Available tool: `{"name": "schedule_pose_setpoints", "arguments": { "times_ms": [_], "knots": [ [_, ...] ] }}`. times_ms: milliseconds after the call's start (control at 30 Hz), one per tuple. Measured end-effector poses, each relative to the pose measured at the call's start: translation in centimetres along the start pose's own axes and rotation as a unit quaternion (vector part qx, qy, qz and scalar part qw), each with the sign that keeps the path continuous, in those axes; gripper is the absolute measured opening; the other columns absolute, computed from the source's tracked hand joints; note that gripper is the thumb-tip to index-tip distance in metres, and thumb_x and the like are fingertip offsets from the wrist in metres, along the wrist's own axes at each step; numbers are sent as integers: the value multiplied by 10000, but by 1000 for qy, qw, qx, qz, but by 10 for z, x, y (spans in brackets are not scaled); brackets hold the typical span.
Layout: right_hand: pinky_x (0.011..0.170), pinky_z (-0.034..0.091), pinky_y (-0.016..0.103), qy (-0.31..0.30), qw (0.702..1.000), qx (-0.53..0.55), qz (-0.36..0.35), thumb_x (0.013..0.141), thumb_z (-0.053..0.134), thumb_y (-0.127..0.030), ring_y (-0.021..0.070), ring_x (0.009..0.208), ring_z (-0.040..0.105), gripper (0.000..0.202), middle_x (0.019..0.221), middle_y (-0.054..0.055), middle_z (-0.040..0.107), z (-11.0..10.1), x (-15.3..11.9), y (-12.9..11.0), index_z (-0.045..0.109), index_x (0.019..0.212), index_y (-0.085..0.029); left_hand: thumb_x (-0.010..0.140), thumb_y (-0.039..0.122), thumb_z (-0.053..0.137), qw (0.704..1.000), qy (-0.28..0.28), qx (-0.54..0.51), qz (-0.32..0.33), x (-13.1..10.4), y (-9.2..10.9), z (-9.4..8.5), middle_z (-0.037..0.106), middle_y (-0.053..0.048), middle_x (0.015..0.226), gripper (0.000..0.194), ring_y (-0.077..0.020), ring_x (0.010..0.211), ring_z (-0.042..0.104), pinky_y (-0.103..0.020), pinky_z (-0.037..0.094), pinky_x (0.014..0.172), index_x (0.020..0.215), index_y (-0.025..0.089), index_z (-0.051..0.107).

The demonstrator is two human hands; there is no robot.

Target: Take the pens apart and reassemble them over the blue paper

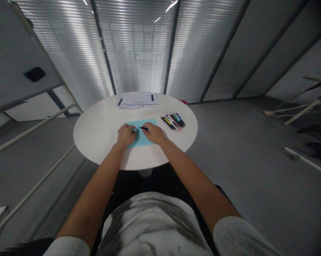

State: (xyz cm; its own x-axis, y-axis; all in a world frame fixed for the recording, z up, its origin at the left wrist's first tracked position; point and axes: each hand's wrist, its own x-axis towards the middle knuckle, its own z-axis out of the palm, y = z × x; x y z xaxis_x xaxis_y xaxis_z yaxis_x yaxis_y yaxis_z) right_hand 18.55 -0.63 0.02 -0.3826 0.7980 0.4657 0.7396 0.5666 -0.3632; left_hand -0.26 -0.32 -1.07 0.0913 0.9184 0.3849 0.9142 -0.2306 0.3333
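A light blue sheet (142, 141) lies on the white round table (96, 131) in front of me. My left hand (126, 135) rests on the sheet's left side with its fingers a little apart, and I see nothing held in it. My right hand (153, 132) is closed around a dark pen (143, 128). The pen's tip points left, over the upper middle of the sheet, close to the left hand's fingers. Whether the tip touches the sheet is too small to tell.
Several pens and markers (173, 122) lie in a row to the right of the sheet. A stack of white papers (137, 100) sits at the table's far edge. Metal frames (35, 124) stand at the left, and blinds (139, 53) hang behind the table.
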Motion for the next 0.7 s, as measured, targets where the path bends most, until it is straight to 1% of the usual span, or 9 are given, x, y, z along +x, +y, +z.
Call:
{"name": "schedule_pose_setpoints", "arguments": {
  "times_ms": [67, 133, 233, 333, 433, 500, 600, 700],
  "knots": [
    [815, 444, 302, 0, 1000, -2, 1, 909, 501, -261, 185, 968, 592, 184, 1049, 39, 643, 0, 0, 0, 579, 1073, -239, 787, 306, 530, 999, 6, 31, -33, -2, 2, -3, 604, -213, 1087, 377, -376, 1024, 556, -481, 402, 837, 1111, 175, 671],
    [815, 443, 299, 0, 1000, -4, -1, 909, 501, -259, 183, 968, 593, 184, 1046, 38, 643, 0, 0, 0, 578, 1075, -240, 808, 308, 502, 998, -9, 49, -48, -3, 4, -4, 625, -216, 1040, 351, -378, 1000, 568, -491, 395, 831, 1088, 161, 655],
    [801, 444, 292, 1, 1000, -4, -7, 908, 503, -263, 181, 963, 595, 181, 1039, 36, 644, 0, -1, 0, 579, 1072, -241, 835, 280, 461, 998, -33, 45, -42, -3, 4, -4, 671, -178, 930, 290, -347, 936, 596, -481, 385, 836, 1030, 174, 647],
    [796, 446, 294, 0, 1000, -4, -10, 909, 501, -261, 182, 948, 599, 183, 1028, 39, 645, 0, -1, 1, 582, 1071, -237, 837, 283, 474, 999, -17, 8, -32, -1, 1, -2, 689, -150, 901, 234, -312, 913, 608, -443, 388, 834, 960, 193, 651],
    [824, 449, 300, 0, 1000, 1, -13, 913, 499, -263, 184, 963, 599, 215, 1045, 44, 647, 0, -1, 1, 580, 1110, -237, 824, 294, 502, 997, 7, -80, -17, 1, -1, -1, 697, -107, 922, 197, -257, 889, 613, -376, 406, 816, 918, 212, 655],
    [846, 450, 303, 2, 1000, 6, -14, 923, 488, -270, 185, 991, 595, 273, 1092, 47, 642, -2, -2, 0, 561, 1185, -248, 816, 315, 516, 987, 15, -161, -9, 2, -1, -1, 697, -77, 906, 204, -220, 841, 612, -338, 423, 789, 924, 213, 656],
    [858, 451, 303, -4, 1000, 3, -21, 957, 427, -287, 185, 1009, 589, 346, 1137, 45, 632, -5, -3, -1, 526, 1289, -281, 798, 361, 545, 955, 16, -296, -4, 3, 2, -2, 689, -55, 837, 241, -186, 768, 609, -313, 448, 748, 936, 193, 648],
    [843, 449, 294, -20, 999, -2, -31, 984, 369, -298, 180, 987, 589, 372, 1119, 40, 631, -6, -3, -1, 520, 1323, -311, 772, 387, 591, 914, 8, -405, 0, 3, 4, -2, 690, -61, 808, 261, -177, 753, 620, -307, 459, 729, 924, 177, 626]
  ]
}}
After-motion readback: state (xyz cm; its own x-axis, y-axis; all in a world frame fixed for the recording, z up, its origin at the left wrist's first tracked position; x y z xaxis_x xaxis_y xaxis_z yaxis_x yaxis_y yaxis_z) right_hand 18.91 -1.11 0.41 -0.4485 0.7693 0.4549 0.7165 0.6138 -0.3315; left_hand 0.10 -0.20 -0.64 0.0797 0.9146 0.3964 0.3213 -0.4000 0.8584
